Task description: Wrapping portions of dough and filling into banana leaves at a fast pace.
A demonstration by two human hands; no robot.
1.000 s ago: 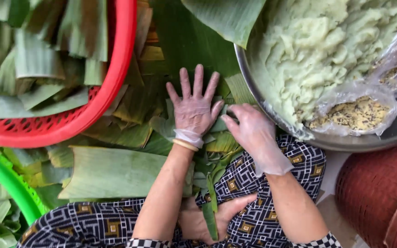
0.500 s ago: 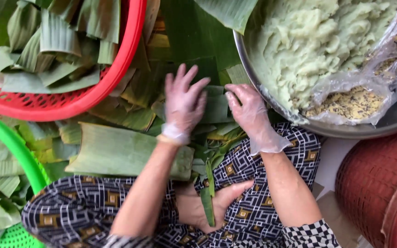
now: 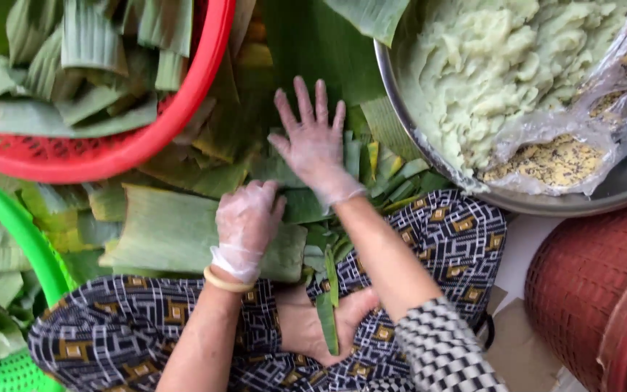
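On the floor in front of the seated person, a spread of green banana leaves [image 3: 183,232] covers most of the ground, laid in overlapping pieces between the baskets and the bowl. At upper right a large metal bowl [image 3: 582,203] holds a heap of pale green dough [image 3: 495,65], with a clear plastic bag of yellowish crumbly filling [image 3: 560,156] resting on its near edge. At upper left a red plastic basket [image 3: 146,141] is filled with cut leaf strips, and a green basket [image 3: 16,232] curves along the left edge with more leaf pieces in it. A dark red woven basket [image 3: 589,290] stands at lower right. The person's lap, in a black patterned garment, fills the bottom of the view, and a narrow leaf strip [image 3: 326,319] lies across it against a bare foot.

The left hand [image 3: 247,221], in a thin clear glove, rests knuckles up with its fingers curled on a broad leaf piece just above the knee; whether it pinches the leaf cannot be told. The right hand [image 3: 312,141], also gloved, lies flat and open with fingers spread, pressed on the leaves near the bowl's rim. A pale bangle [image 3: 228,282] circles the left wrist.
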